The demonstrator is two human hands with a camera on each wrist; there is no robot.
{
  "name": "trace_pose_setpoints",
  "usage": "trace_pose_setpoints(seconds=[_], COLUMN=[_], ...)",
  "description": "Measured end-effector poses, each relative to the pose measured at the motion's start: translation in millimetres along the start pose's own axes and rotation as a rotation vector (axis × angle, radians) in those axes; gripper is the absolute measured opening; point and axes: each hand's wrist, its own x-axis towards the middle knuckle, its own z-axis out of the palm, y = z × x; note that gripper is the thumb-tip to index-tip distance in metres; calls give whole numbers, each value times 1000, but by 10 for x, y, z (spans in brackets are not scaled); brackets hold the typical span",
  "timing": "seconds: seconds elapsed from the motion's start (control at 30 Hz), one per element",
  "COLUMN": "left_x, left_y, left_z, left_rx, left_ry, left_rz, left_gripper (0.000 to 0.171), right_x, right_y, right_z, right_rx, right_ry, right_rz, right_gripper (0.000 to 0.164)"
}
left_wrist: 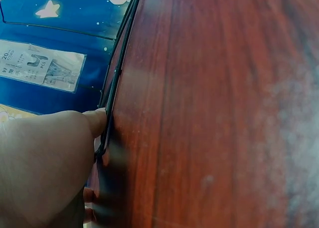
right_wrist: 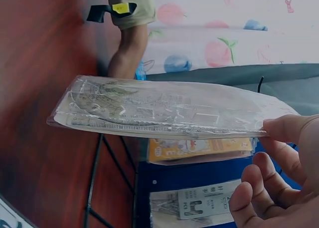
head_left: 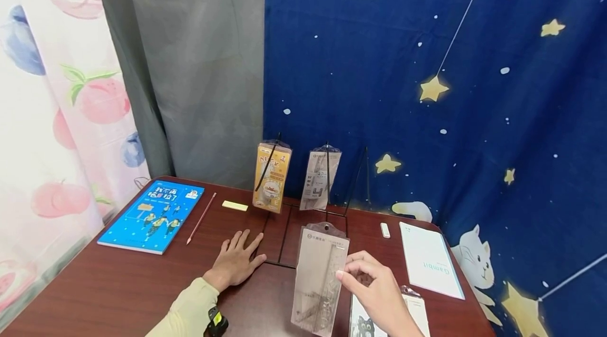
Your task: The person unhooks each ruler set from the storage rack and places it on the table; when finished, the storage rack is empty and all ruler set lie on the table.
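My right hand [head_left: 374, 284] pinches the edge of a clear-fronted packet of rulers [head_left: 317, 274] between thumb and fingers, above the table's near side. In the right wrist view a protractor and ruler markings show through its plastic [right_wrist: 149, 108]. My left hand [head_left: 237, 260] lies with spread fingers on the table, its thumb touching the base of a black wire display rack [left_wrist: 118, 71]. On the rack's hooks hang an orange packet [head_left: 270, 179] at left and a grey-white packet [head_left: 320, 181] in the middle.
Beneath the right hand lie packets [head_left: 417, 310], partly hidden. A blue book [head_left: 154, 216], a pencil [head_left: 201, 218] and a yellow strip [head_left: 234, 205] are on the left of the table. A small white eraser [head_left: 385, 230] and a white notebook [head_left: 431, 260] are on the right.
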Motion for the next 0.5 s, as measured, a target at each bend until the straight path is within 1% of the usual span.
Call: trace_pose_setpoints(seconds=[0.1, 0.23, 0.4, 0.5], left_x=[7, 18, 17, 9], left_y=[-2, -10, -15, -8], left_z=[5, 19, 18, 3], left_rx=[-3, -7, -12, -17], left_ry=[-7, -5, 1, 0], left_rz=[1, 11, 19, 13], left_gripper=[61, 61, 61, 61], right_x=[-60, -135, -199, -217], right_y=[30, 95, 206, 303], right_z=[8, 10, -5, -3], right_rx=[-16, -42, -18, -1], right_ry=[-3, -14, -74, -104], right_rz=[24, 33, 54, 47], right_gripper=[15, 14, 16, 17])
